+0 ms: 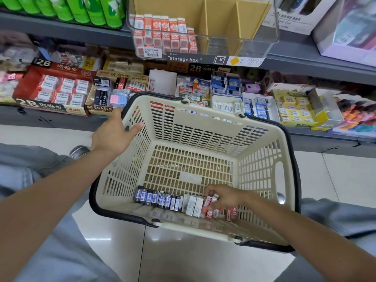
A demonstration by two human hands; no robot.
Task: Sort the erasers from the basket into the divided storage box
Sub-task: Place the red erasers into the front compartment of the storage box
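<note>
While the left hand (114, 137) held the rim of the cream basket (262, 159) at its far left corner, fingers curled over the edge, the right hand (223, 195) was down inside, near the closest wall. Its fingers pinched a small bunch of red erasers (211, 200). More red ones lay just beside it. A row of blue erasers (154, 198) and some white erasers (193, 204) stood along the same wall, not yet picked.

Up on the shelf sat the clear storage box (272, 33) with brown card dividers. Its left part was already packed with red erasers like these. The middle and right parts looked bare.

So the step in hand was picking up red ones. Next, the right hand would likely need to lift the bunch up over the basket wall and set it in the left part, upright, and not drop any
</note>
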